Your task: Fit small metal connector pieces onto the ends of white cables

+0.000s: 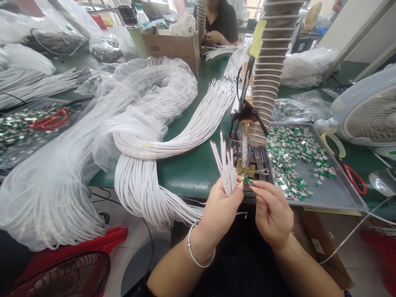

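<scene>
My left hand (223, 202) is closed around a bundle of white cables (227, 169) whose cut ends show reddish tips. Between the thumb and fingers of my right hand (272, 206) is a small green circuit board (246, 180), pinched close to my left thumb and one cable end. Just above the board points an upright soldering iron (246, 144) on a stand, its tip close to a yellowish sponge-like pad (246, 169). Whether tip and board touch, I cannot tell. To the right, a grey tray (337, 192) bears many loose green boards with metal connectors (287, 165).
A ribbed duct hose (272, 66) hangs behind the iron. Long white cable bundles (173, 144) cover the bench's left. Right of the tray are a tape roll (334, 144), red-handled scissors (354, 177) and a fan (368, 111). A person (218, 24) sits opposite, beside a cardboard box (173, 47).
</scene>
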`<state>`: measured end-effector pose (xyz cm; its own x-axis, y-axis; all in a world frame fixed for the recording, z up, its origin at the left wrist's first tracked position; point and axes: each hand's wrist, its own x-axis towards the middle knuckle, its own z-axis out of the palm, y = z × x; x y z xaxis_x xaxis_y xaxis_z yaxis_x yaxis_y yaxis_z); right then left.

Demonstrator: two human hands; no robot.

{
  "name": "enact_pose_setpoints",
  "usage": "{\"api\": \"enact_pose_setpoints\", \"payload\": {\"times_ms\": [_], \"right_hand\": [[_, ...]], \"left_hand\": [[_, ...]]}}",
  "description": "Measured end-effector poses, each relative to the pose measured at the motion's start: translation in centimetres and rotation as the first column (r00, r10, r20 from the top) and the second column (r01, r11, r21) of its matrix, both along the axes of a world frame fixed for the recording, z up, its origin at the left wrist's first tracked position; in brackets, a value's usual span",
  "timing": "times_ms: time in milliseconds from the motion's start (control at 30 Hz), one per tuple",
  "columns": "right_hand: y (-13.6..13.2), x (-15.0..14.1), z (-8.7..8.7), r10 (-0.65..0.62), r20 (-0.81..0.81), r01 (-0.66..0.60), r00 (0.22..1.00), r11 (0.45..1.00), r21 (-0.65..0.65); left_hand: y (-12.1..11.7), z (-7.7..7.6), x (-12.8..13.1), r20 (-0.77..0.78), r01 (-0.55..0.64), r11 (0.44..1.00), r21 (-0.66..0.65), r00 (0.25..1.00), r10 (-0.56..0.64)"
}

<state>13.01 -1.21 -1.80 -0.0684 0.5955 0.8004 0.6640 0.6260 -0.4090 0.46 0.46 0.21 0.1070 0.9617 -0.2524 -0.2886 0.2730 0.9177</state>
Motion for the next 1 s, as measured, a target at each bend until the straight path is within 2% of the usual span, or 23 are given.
{"api": "enact_pose_setpoints", "payload": {"times_ms": [500,1000], "right_hand": [[0.51,-0.46,-0.05,-0.083,0.037,0.081,0.996,0.995,0.050],[0.54,-0.58,0.25,-0.078,0.036,0.076,0.996,0.996,0.052]], "left_hand": [[0.07,-0.01,0.29,-0.018,-0.029,0.998,0.053,0.999,0.030],[-0.02,0.50,0.17,-0.046,-0.043,0.998,0.046,0.998,0.045]]}}
